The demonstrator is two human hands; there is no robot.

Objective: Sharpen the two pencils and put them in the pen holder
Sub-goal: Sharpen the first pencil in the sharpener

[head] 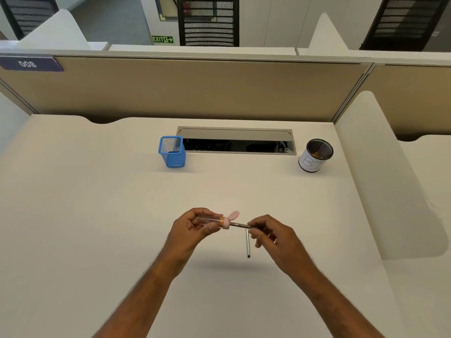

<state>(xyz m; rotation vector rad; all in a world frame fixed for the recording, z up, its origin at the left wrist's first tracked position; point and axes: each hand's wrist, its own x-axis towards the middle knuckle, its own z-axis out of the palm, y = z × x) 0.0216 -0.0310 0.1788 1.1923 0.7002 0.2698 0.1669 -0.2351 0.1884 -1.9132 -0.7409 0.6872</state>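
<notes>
**Pencil going into the sharpener, second one waiting**

The pencil [240, 225] is sitting with its tip inside the pink-capped sharpener [214, 221], held in the air above the near middle of the desk [97, 215]. The left hand [192, 228] is gripping the sharpener's clear barrel, fingers curled round it, while the right hand [273, 236] is pinching the pencil's free end between thumb and fingertips. The pencil's long axis is running left to right, nearly parallel to the desk's near edge, with the point facing left into the sharpener and the blunt end facing right.

The second pencil [248, 243] is lying flat on the desk just below the hands, its long axis running from near to far, roughly at right angles to the first (which end is the tip is too small to tell).

Judging from this, the task is looking early: the first pencil is being sharpened, and the second is lying untouched on the desk. The blue mesh pen holder [172, 152], standing toward the far edge beside the cable tray [236, 132], is showing no pencils. A round mesh cup [316, 156] is standing toward the far right corner.
</notes>
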